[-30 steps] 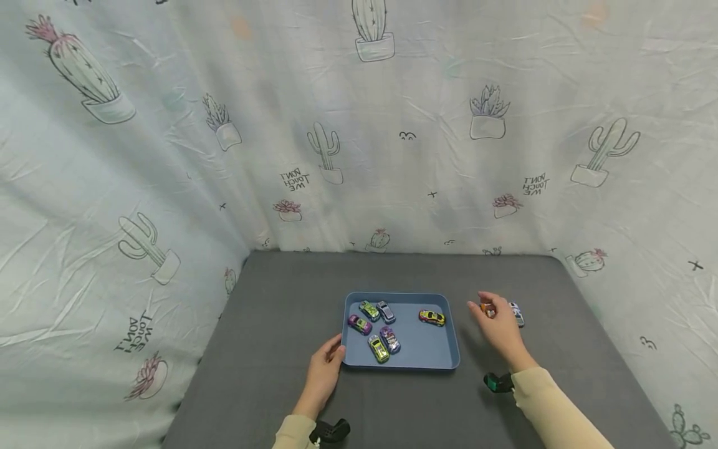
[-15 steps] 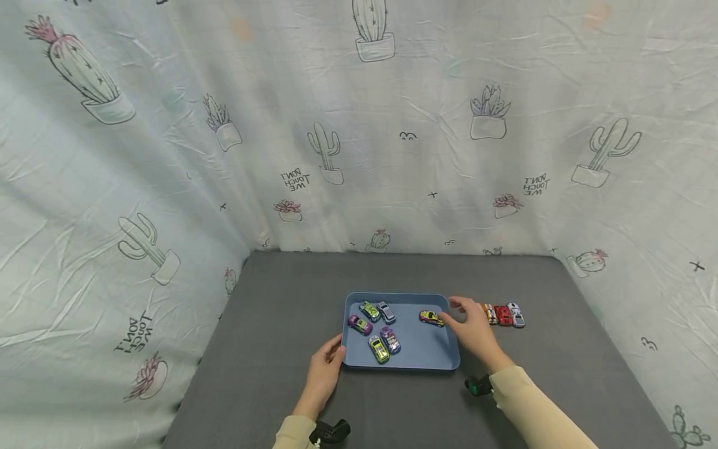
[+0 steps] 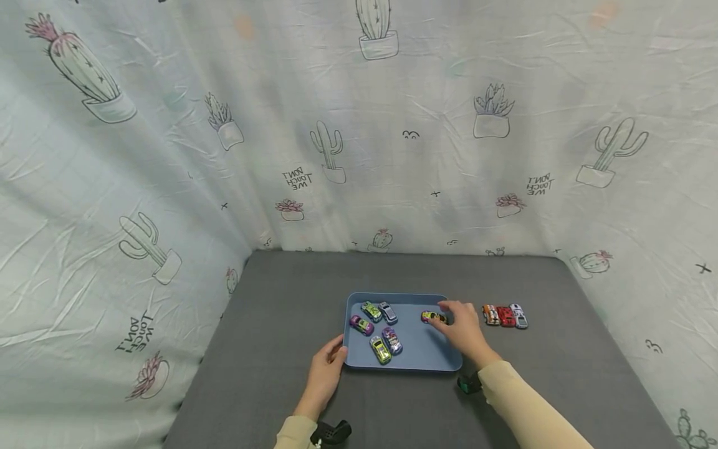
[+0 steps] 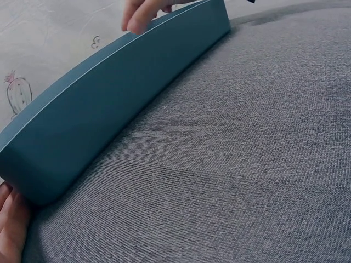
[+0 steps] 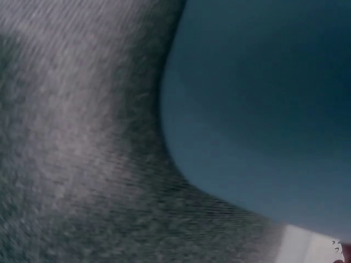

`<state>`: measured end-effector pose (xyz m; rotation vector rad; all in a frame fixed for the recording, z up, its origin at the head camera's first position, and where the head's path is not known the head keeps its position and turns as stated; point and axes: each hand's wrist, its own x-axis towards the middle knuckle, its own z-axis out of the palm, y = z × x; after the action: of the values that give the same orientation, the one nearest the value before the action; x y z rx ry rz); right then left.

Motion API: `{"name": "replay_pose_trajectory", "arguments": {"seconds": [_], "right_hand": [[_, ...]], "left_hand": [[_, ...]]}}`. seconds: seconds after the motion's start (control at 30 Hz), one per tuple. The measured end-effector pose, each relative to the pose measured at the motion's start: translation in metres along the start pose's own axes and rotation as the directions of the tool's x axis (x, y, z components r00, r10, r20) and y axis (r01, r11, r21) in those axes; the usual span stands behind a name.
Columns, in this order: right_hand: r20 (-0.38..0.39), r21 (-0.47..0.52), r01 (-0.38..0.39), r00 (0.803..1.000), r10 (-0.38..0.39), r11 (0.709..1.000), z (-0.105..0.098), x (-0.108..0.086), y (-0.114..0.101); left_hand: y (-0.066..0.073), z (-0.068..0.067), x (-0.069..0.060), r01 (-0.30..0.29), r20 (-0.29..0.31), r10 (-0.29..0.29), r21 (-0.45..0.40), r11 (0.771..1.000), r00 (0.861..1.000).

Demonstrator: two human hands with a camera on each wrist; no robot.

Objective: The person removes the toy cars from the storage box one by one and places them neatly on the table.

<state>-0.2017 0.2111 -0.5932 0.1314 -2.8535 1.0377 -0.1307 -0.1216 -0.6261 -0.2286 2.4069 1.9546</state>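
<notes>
In the head view, a blue tray point(image 3: 404, 363) holds several small toy cars. My left hand point(image 3: 323, 377) touches the outside of the tray's left wall near its front corner; in the left wrist view, its fingers point(image 4: 12, 219) lie against that corner. Over the tray's right side, my right hand point(image 3: 464, 330) has thumb and forefinger apart on either side of a yellow toy car point(image 3: 429, 316), partly covering it. The left wrist view has the right hand's fingertips point(image 4: 140, 22) above the tray's rim. The right wrist view shows only the tray's corner point(image 5: 247, 137) closely.
Right of the tray, an orange toy car point(image 3: 491, 315), a red toy car point(image 3: 506, 316) and a white toy car point(image 3: 519, 316) stand side by side on the grey table point(image 3: 291, 280). Several other cars, including a purple one point(image 3: 361, 325), lie in the tray's left half.
My right hand has moved left from the row of cars to the yellow car in the tray, uncovering the orange and red cars. The left hand stays at the tray.
</notes>
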Motion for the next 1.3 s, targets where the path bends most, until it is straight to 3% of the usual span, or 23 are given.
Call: {"name": "replay_pose_trajectory", "arguments": {"seconds": [0.77, 1.03, 1.13, 1.3], "right_hand": [[-0.002, -0.192, 0.049, 0.999, -0.051, 0.98, 0.013, -0.001, 0.002], [-0.048, -0.328, 0.134, 0.986, -0.158, 0.935, 0.018, -0.002, 0.004], [-0.06, -0.334, 0.146, 0.983, -0.176, 0.931, 0.019, -0.003, 0.005], [-0.054, -0.279, 0.129, 0.987, -0.149, 0.952, 0.018, -0.004, 0.005]], "left_hand": [[0.001, 0.001, 0.0, 0.008, 0.001, -0.008, -0.003, 1.0, 1.0], [0.003, 0.001, 0.0, -0.003, 0.006, 0.003, -0.002, 1.0, 1.0], [0.003, 0.0, 0.0, -0.004, 0.013, 0.004, -0.009, 1.0, 1.0], [0.002, -0.001, 0.0, 0.005, 0.01, -0.005, -0.003, 1.0, 1.0]]}}
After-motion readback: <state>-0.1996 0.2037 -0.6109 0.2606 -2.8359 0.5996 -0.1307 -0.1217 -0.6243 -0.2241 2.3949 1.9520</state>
